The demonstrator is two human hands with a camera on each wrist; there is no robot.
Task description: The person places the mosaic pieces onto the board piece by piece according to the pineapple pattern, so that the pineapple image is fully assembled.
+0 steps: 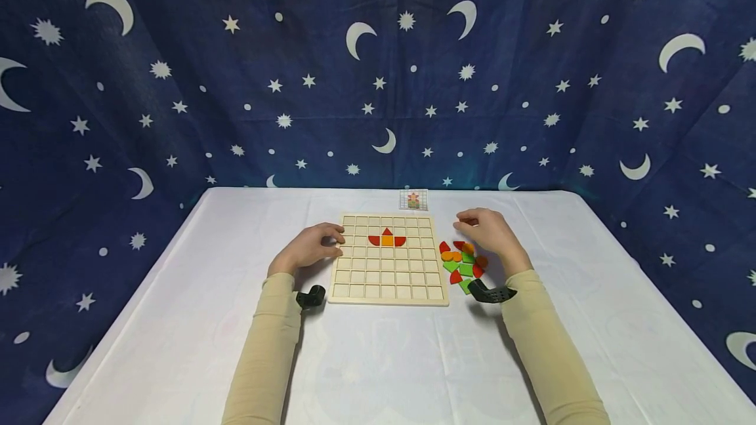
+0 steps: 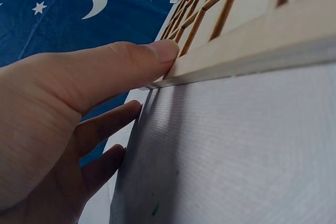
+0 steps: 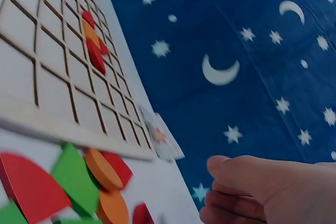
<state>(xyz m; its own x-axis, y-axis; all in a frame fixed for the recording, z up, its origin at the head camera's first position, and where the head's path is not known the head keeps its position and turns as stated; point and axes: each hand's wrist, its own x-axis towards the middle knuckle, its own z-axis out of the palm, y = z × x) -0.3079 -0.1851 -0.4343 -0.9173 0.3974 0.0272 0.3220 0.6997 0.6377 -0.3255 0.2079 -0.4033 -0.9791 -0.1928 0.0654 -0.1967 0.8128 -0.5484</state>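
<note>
A wooden grid board (image 1: 388, 302) lies flat on the white table. In its upper part an orange square (image 1: 386, 241) has a red triangle (image 1: 386, 231) above it and red quarter circles (image 1: 375, 240) on both sides. My left hand (image 1: 308, 246) is at the board's left edge; in the left wrist view the thumb (image 2: 131, 61) rests on the rim and the other visible fingers are off it. Beyond the loose pieces, my right hand (image 1: 487, 231) hovers with loosely bent fingers (image 3: 231, 208); no piece shows in it. Red, green and orange pieces (image 1: 466, 270) lie piled right of the board.
A small pattern card (image 1: 413, 199) with a printed grid figure lies behind the board near the table's back edge. A dark blue curtain (image 1: 413, 110) with moons and stars hangs behind the table. Black wrist cameras (image 1: 311, 297) are worn on both forearms.
</note>
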